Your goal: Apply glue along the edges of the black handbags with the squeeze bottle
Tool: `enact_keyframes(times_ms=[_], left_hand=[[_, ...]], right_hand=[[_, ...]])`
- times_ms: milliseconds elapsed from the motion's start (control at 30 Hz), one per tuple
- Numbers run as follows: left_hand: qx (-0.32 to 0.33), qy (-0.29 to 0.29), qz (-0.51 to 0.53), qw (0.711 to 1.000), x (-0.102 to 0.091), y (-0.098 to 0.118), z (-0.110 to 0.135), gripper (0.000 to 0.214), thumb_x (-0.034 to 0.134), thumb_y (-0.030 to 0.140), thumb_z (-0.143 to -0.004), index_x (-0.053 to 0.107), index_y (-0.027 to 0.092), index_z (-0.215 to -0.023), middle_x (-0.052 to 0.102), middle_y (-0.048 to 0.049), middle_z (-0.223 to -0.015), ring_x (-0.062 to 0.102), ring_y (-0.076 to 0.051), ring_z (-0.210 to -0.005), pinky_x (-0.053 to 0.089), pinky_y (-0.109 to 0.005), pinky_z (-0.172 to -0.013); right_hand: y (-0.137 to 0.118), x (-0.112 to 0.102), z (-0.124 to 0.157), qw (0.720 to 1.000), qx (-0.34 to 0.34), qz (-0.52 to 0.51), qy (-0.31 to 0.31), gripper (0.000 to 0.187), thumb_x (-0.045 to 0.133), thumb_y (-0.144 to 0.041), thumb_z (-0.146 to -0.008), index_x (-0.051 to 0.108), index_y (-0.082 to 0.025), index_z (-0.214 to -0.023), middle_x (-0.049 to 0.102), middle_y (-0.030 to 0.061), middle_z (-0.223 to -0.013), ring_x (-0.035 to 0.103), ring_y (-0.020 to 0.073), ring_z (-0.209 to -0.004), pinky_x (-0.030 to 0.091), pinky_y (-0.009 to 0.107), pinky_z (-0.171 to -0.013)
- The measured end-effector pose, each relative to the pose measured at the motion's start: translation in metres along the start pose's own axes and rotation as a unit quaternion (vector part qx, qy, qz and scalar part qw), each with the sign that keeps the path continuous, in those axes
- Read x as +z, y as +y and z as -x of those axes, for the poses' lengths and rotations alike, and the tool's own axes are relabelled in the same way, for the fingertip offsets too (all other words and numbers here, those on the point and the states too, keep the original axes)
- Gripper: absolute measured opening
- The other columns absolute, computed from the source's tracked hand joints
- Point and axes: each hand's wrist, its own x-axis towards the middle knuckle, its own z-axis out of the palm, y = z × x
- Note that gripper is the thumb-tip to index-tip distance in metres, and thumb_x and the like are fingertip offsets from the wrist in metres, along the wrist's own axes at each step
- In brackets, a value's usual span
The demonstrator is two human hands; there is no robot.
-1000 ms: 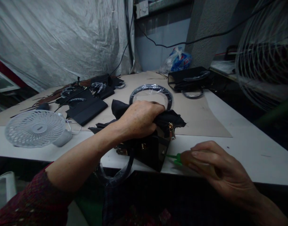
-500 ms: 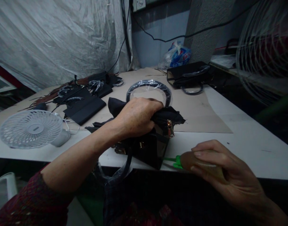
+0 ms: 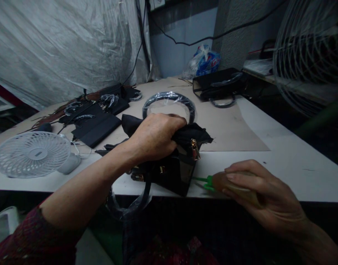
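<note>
At the table's front edge sits a black handbag [image 3: 169, 180] with gold zip pulls [image 3: 195, 149] and a loose black lining. One round handle [image 3: 169, 96], wrapped in clear plastic, stands up behind it; the other hangs over the edge in front. My left hand [image 3: 160, 136] is closed on the bag's gathered top and hides part of it. On the right, my right hand [image 3: 257, 187] wraps round a brownish glue bottle [image 3: 235, 186]. The bottle's green nozzle [image 3: 203, 180] points left, its tip close to the bag's side panel; whether it touches I cannot tell.
A white fan [image 3: 33, 152] stands at the left. Black bag pieces [image 3: 97, 129] with wrapped handles lie on brown paper [image 3: 229, 129] behind it. Another black bag [image 3: 218, 84] and a blue-and-clear plastic bag [image 3: 206, 60] are at the back. A wire-caged fan [image 3: 304, 62] stands right.
The whole view has shifted slightly. Both hands keep their grips, and the nozzle stays near the handbag's side panel with little visible movement.
</note>
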Motion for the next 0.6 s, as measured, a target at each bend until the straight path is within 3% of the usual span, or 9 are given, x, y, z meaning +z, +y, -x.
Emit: enact_keyframes(times_ms=[167,333,600], left_hand=[[0.007,0.007,0.003,1.000,0.0019,-0.0018,-0.0004,0.023,0.058,0.004,-0.071,0.072,0.016,-0.086,0.073,-0.0057,-0.080,0.071,-0.023,-0.079,0.047,-0.030,-0.066],[0.013,0.008,0.004,1.000,0.0030,-0.0024,-0.0003,0.022,0.058,0.004,-0.072,0.071,0.017,-0.085,0.074,-0.0054,-0.081,0.071,-0.022,-0.078,0.047,-0.030,-0.064],[0.014,0.010,-0.003,1.000,0.0026,-0.0017,0.0000,0.021,0.058,0.004,-0.069,0.069,0.017,-0.081,0.071,-0.0034,-0.076,0.070,-0.021,-0.076,0.045,-0.028,-0.063]], right_hand=[[0.0013,-0.0018,-0.0015,0.999,-0.008,-0.026,-0.029,0.042,0.065,-0.010,-0.099,0.061,-0.033,-0.134,0.064,0.0050,-0.112,0.071,0.0170,-0.088,0.062,0.023,-0.066],[0.0045,-0.0016,0.0004,1.000,0.014,-0.016,-0.012,0.041,0.067,-0.013,-0.098,0.060,-0.034,-0.133,0.064,0.0047,-0.113,0.071,0.0187,-0.090,0.062,0.026,-0.068],[0.0023,-0.0012,0.0019,1.000,-0.009,0.016,-0.018,0.039,0.065,-0.012,-0.101,0.057,-0.030,-0.134,0.060,0.0056,-0.117,0.069,0.0164,-0.096,0.062,0.023,-0.072]])
